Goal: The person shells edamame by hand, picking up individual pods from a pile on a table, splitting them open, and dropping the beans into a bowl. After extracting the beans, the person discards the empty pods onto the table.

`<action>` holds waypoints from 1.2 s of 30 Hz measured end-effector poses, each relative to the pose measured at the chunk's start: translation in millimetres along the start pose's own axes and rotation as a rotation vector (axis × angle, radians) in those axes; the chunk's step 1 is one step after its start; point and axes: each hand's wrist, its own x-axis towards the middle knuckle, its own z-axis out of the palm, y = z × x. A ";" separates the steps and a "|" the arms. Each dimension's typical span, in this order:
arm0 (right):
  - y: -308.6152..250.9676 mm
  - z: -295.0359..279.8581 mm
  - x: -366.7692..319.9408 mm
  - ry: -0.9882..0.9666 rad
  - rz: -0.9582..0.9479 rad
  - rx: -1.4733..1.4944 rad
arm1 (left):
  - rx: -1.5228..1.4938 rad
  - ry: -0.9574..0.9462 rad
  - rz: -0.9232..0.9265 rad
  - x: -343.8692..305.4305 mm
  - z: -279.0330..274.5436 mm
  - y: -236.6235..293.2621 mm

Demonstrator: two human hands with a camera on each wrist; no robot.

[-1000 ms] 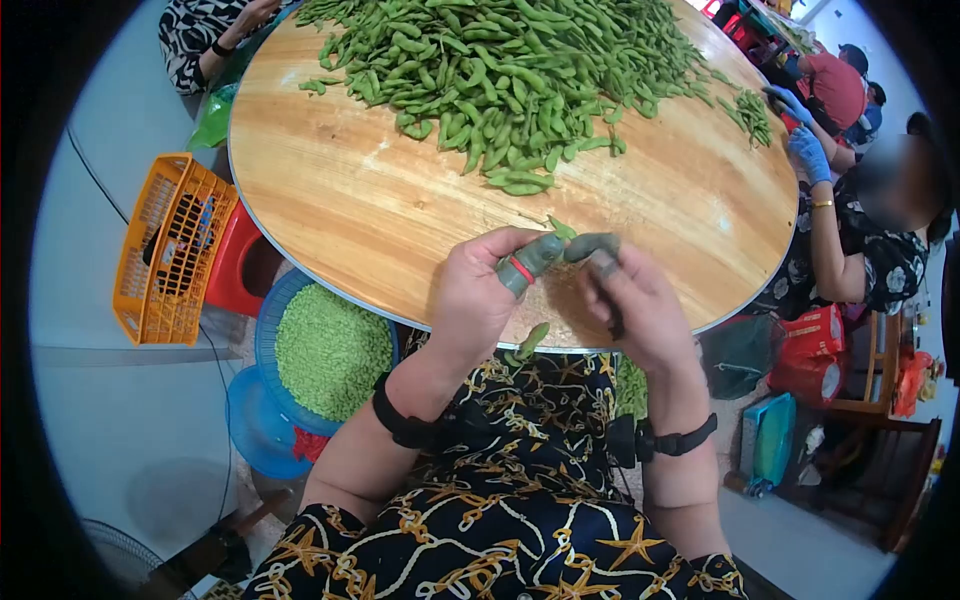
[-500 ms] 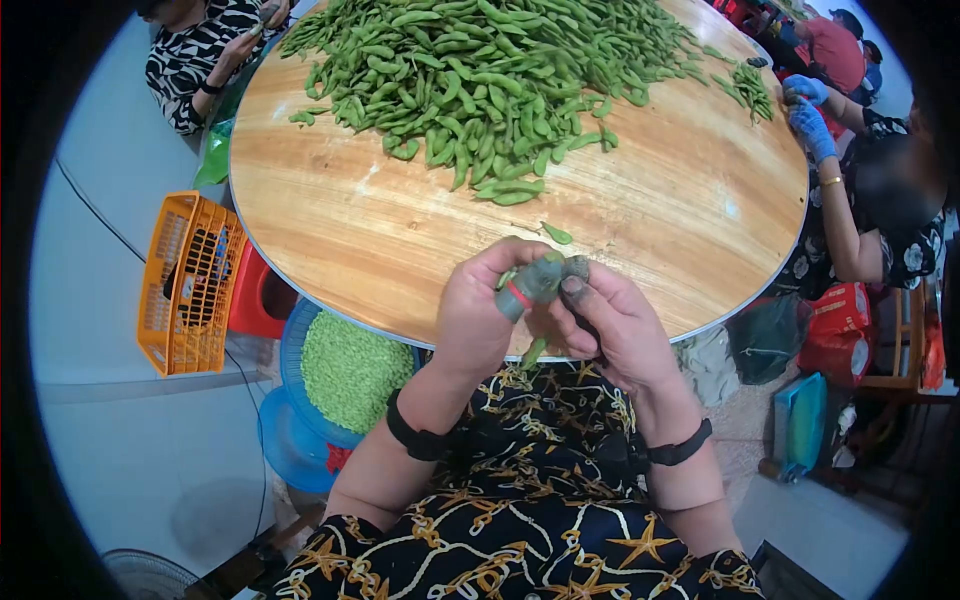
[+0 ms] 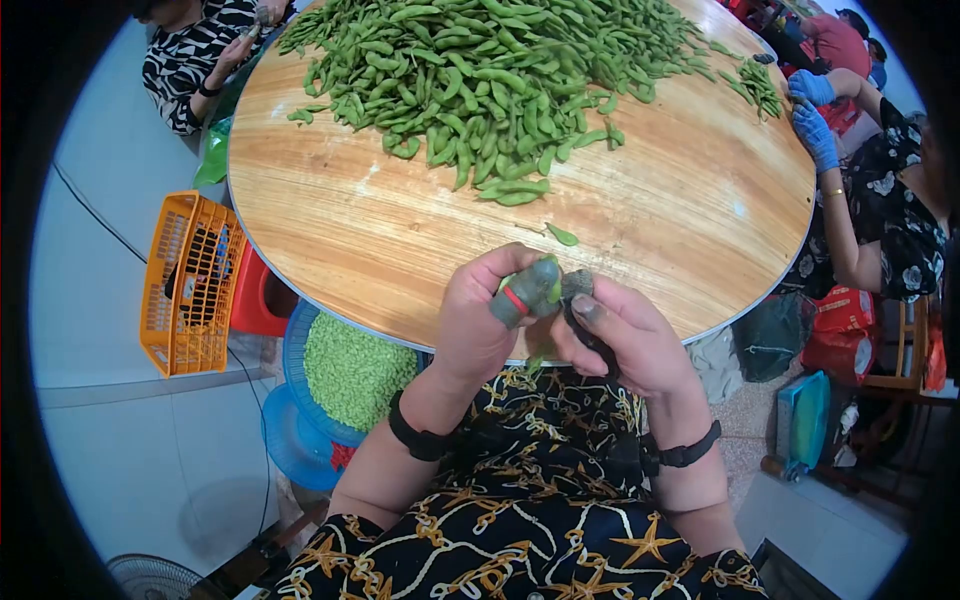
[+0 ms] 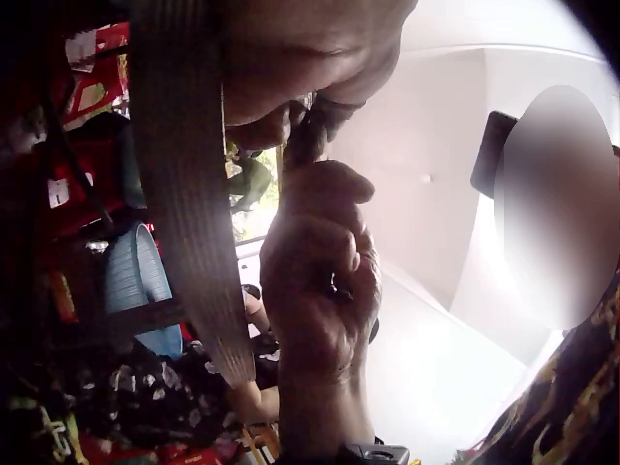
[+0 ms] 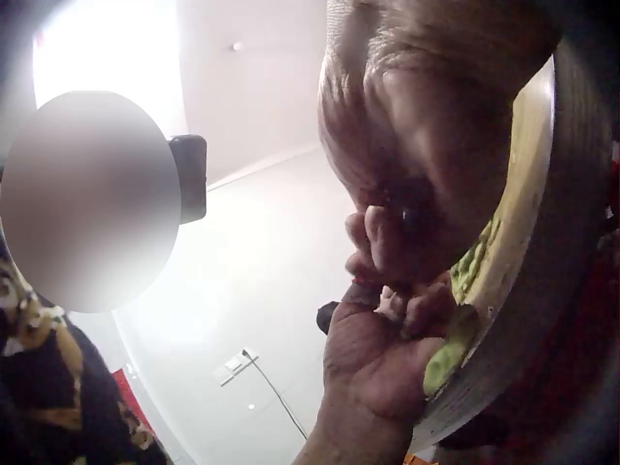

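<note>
In the head view, the left hand (image 3: 485,320) pinches a green pod (image 3: 555,290) between its thumb and a finger in a grey-green cover with a red band. Close on its right is the right hand (image 3: 640,340), its fingers curled and dark covers on them; no pod shows in it. Another pod (image 3: 537,362) hangs below the left fingers, at the table edge. The right wrist view shows a pod (image 5: 449,360) against the left hand (image 5: 373,373), below the right hand (image 5: 426,136). A loose pod (image 3: 562,235) lies beyond the hands.
A large pile of pods (image 3: 480,90) covers the far part of the round wooden table (image 3: 320,230). At lower left stand a blue basket of shelled beans (image 3: 355,375), an orange crate (image 3: 190,285) and a red stool (image 3: 262,295). A person in blue gloves (image 3: 818,135) works at right.
The right fingertips have drawn slightly away from the left ones, and more of the pinched pod shows. Since the earliest frame, the view has shifted and the hands sit apart from the loose pod.
</note>
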 end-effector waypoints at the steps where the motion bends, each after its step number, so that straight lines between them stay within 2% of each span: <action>1: 0.3 -0.8 0.5 0.001 0.000 -0.001 | -0.001 0.000 0.000 -0.4 1.1 -0.3; 4: 0.1 -0.8 0.7 0.042 0.045 0.065 | 0.059 0.060 -0.024 -2.0 2.0 -0.1; 6: -2.6 0.2 -1.3 -0.042 0.171 0.395 | -0.008 -0.099 -0.002 -1.9 -1.4 0.0; 10: 2.7 4.6 0.9 -0.036 0.169 0.406 | -0.164 -0.131 -0.106 -5.0 0.9 3.6; 12: 1.8 4.6 3.0 0.164 0.036 -0.028 | 0.139 0.059 0.096 -4.4 10.1 -3.4; 13: 2.3 5.5 3.6 0.162 0.035 -0.034 | 0.136 0.057 0.102 -5.1 12.8 -3.7; 15: 5.7 8.8 3.5 0.388 -0.227 -0.656 | 0.415 0.144 0.144 -7.1 17.9 -3.8; 17: 7.0 9.7 2.0 0.437 -0.260 -0.682 | 0.498 0.149 0.155 -7.1 16.5 -6.4; 19: 6.6 11.0 0.9 0.481 -0.316 -0.972 | 0.586 0.155 0.167 -7.8 15.1 -5.4; 21: 12.4 7.9 2.4 0.492 -0.349 -0.965 | 0.795 0.145 0.128 -9.9 13.5 -2.2; 22: 14.2 6.3 2.7 0.509 -0.382 -0.956 | 0.796 0.144 0.127 -10.1 10.3 -1.4; 23: 10.1 5.6 2.0 0.511 -0.382 -0.955 | 0.627 0.115 0.042 -9.2 6.2 -0.9; 24: 2.5 5.2 1.2 0.436 -0.168 -0.625 | 0.459 0.083 -0.040 -8.3 4.7 -0.6; 25: -2.0 4.5 0.4 0.350 0.039 -0.293 | 0.461 0.080 -0.038 -8.1 6.1 -0.5; 26: -1.2 3.0 0.3 0.315 0.047 -0.249 | 0.433 0.084 -0.008 -7.9 7.9 -0.6; 27: -1.1 3.9 0.0 0.314 0.045 -0.249 | 0.405 0.089 0.023 -8.1 9.1 -0.8; 29: -0.2 5.9 -0.8 0.316 -0.028 -0.522 | 0.519 0.078 0.063 -8.4 9.9 -1.2; 31: -0.7 1.9 -1.1 0.355 -0.074 -0.569 | 0.634 0.067 0.104 -8.8 10.3 -1.2; 33: -3.8 -2.8 -0.8 0.393 -0.119 -0.615 | 0.949 0.088 0.187 -9.9 10.2 -1.3; 35: -8.6 -6.6 -0.1 0.458 -0.165 -0.597 | 1.029 0.093 0.193 -10.0 9.0 -6.0; 36: -2.8 -5.8 3.2 0.453 -0.285 -0.623 | 1.109 0.096 0.196 -10.3 9.5 -8.3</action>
